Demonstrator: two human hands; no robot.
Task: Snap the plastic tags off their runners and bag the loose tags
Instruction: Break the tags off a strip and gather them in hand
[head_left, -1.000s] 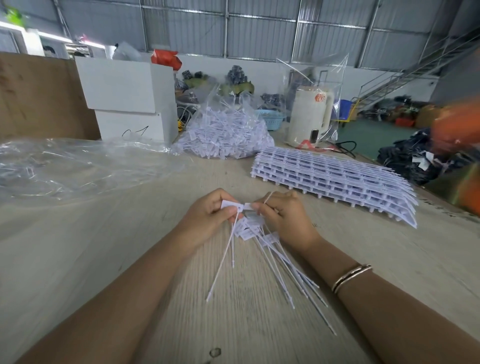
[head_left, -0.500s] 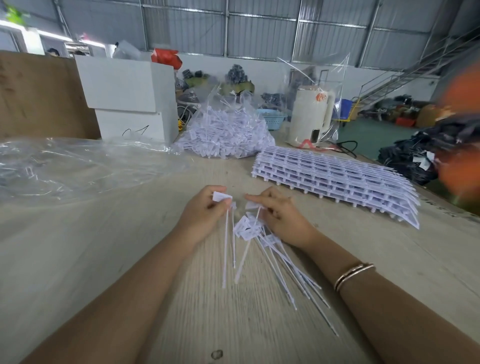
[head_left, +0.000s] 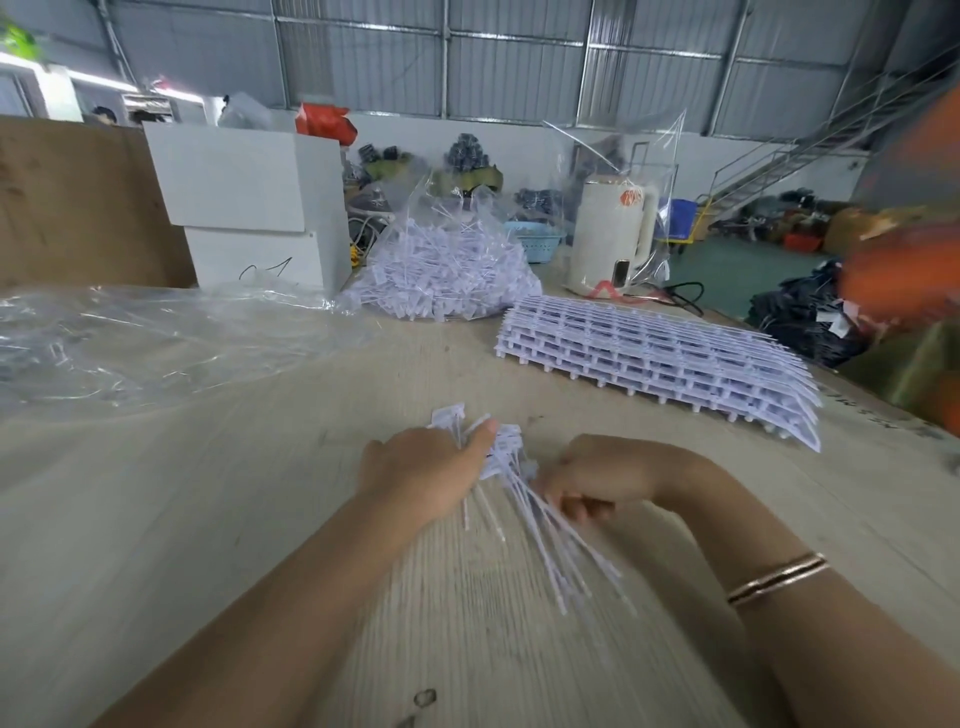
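Hands: two bare hands, close together at the near middle of the pale wooden table.
Left hand: fingers curled round the head end of a bundle of loose white plastic tags, thumb stretched along the top.
Right hand: fingers curled round the thin tails of the same bundle, just right of the left hand (a thin metal bangle sits on that wrist).
Bundle: one fan of tags, too blurred to count, tails spreading toward the near right.
Runner sheets: one flat stack of white gridded tag sheets, far right on the table, well apart from the hands.
Bags: two; one clear plastic bag heaped with loose white tags, far centre, and one flat clear plastic bag, far left.
Other: one cream electric kettle, far right behind the stack.
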